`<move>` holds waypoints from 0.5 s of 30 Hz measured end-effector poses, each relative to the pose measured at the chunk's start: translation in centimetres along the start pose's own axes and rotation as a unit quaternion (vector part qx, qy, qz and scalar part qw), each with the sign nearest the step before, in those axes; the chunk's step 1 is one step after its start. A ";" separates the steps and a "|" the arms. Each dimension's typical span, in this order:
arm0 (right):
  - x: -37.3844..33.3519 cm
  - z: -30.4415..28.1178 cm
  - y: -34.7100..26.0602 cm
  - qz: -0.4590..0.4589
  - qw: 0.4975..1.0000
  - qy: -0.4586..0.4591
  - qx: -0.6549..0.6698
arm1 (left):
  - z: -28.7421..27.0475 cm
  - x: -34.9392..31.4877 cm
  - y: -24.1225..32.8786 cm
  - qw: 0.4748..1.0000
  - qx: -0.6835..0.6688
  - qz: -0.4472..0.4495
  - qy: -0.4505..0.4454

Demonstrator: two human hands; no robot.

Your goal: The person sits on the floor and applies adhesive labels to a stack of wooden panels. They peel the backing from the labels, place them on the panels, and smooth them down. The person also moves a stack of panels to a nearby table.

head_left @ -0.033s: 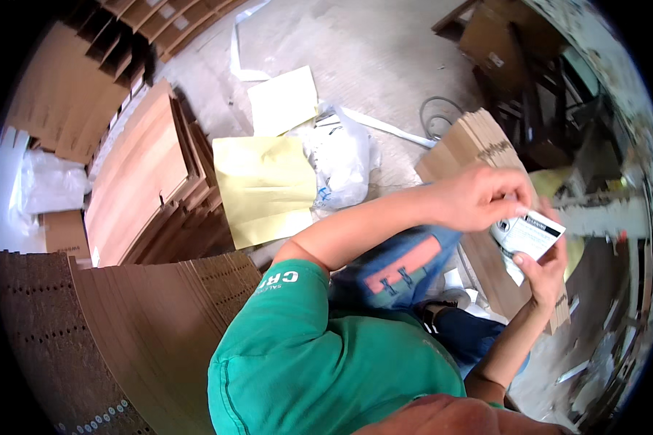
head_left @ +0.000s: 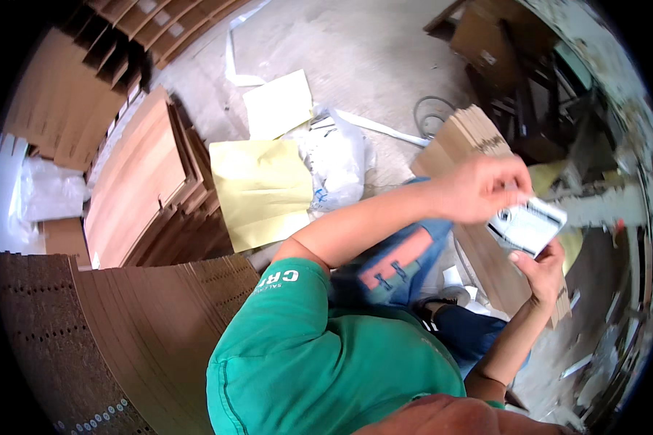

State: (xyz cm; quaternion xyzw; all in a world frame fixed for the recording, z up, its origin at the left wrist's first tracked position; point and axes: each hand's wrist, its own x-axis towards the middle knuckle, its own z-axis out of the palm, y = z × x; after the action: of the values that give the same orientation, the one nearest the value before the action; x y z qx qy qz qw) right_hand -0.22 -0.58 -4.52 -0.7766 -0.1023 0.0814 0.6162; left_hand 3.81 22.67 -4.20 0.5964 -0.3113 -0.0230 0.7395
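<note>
A white printed label (head_left: 531,226), with black bands and a round dark symbol, is between my two hands. My left hand (head_left: 486,190) reaches across from the left and pinches it at its upper left corner. From the lower right, my right hand (head_left: 543,272) grips its lower right edge, thumb in front and the other fingers hidden behind. Beneath both hands lies a stack of long light-brown boards (head_left: 479,264), stepped at its far end. Whether there is one label or several together, I cannot tell.
Yellow sheets (head_left: 257,190) and a clear plastic bag (head_left: 341,156) lie on the floor ahead. Wood panels (head_left: 134,188) are stacked at the left, with brown drilled boards (head_left: 145,319) nearer. Dark furniture parts (head_left: 515,65) stand at the far right.
The label has tilted and shows wider, and its lower folded corner no longer hangs down. My right thumb has moved from its face to the lower edge. My left hand has shifted slightly.
</note>
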 end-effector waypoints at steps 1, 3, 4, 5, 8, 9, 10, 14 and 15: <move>-1.0 -0.9 0.2 0.016 0.999 -0.027 -0.014 | 0.9 1.2 -0.7 0.998 -0.061 -0.012 0.018; -3.6 -2.7 2.3 0.081 0.996 -0.017 -0.027 | 2.4 3.1 -3.0 0.994 -0.052 -0.074 0.063; -4.5 -2.4 3.8 0.092 0.995 0.003 0.024 | 3.0 3.4 -3.8 0.994 -0.020 -0.074 0.079; -4.9 -1.5 5.3 0.101 0.992 0.026 0.075 | 3.3 3.2 -4.1 0.990 -0.012 -0.115 0.076; -6.4 -0.3 7.6 0.141 0.957 0.111 0.226 | 5.6 3.5 -5.4 0.965 -0.064 -0.230 0.111; -7.0 -0.5 7.8 0.144 0.945 0.131 0.262 | 6.0 3.7 -6.4 0.962 -0.088 -0.236 0.101; -7.5 -0.8 7.8 0.146 0.940 0.137 0.276 | 6.6 4.1 -7.1 0.957 -0.107 -0.249 0.104; -8.5 -1.1 8.8 0.137 0.923 0.152 0.325 | 9.3 4.3 -7.6 0.935 -0.166 -0.301 0.088; -8.7 -1.2 9.0 0.135 0.919 0.154 0.336 | 9.6 4.1 -7.9 0.932 -0.160 -0.319 0.059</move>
State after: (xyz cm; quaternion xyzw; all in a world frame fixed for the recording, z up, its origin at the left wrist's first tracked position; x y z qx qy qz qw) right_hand -7.75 -5.94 -13.03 -0.5330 0.1329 0.0726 0.8324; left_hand 5.13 10.38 -8.59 0.5379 -0.0526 -0.2719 0.7962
